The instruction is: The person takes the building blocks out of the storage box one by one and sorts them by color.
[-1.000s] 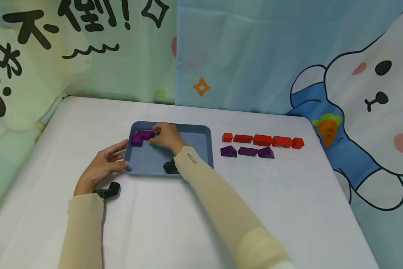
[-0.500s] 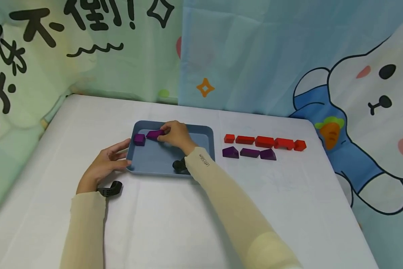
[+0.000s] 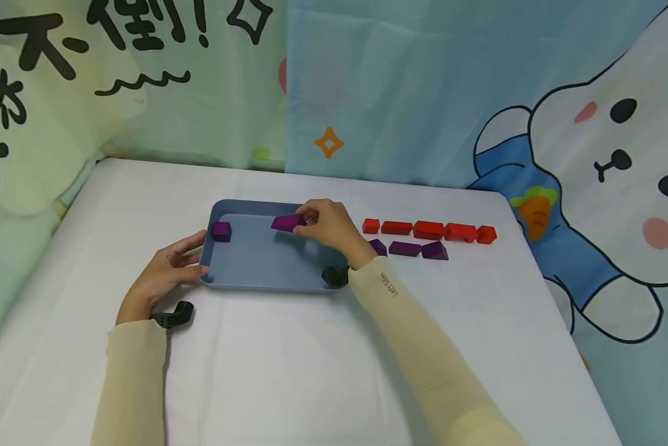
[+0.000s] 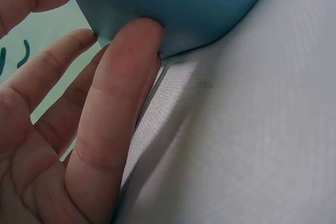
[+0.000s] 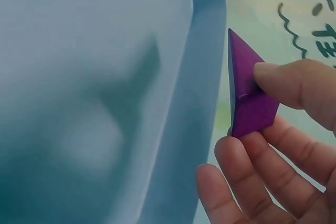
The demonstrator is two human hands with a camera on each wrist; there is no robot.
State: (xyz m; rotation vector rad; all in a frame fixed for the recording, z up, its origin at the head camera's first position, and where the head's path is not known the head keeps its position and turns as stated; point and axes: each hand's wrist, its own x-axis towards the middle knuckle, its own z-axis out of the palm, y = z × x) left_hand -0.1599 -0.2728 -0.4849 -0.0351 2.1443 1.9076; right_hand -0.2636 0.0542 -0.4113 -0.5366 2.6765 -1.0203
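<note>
My right hand [image 3: 331,226] pinches a purple angular block [image 3: 287,223] between thumb and fingers, above the back part of the blue tray [image 3: 272,282]. In the right wrist view the block [image 5: 252,93] shows a pointed end and slanted faces, with the thumb [image 5: 294,85] pressed on one side. A small purple block [image 3: 221,231] sits alone in the tray near its left wall. My left hand [image 3: 172,269] rests against the tray's left side, fingers fairly straight. In the left wrist view its fingertips touch the outer wall of the tray [image 4: 173,3].
To the right of the tray, several red blocks [image 3: 428,230] lie in a row on the white-covered table [image 3: 289,359]. Before them is a row of purple blocks [image 3: 404,249], partly hidden by my right wrist. A printed curtain [image 3: 390,93] hangs behind the table.
My right hand has drawn the purple block away from the small one and moved right with it, over the tray. The left hand has stayed at the tray's side.
</note>
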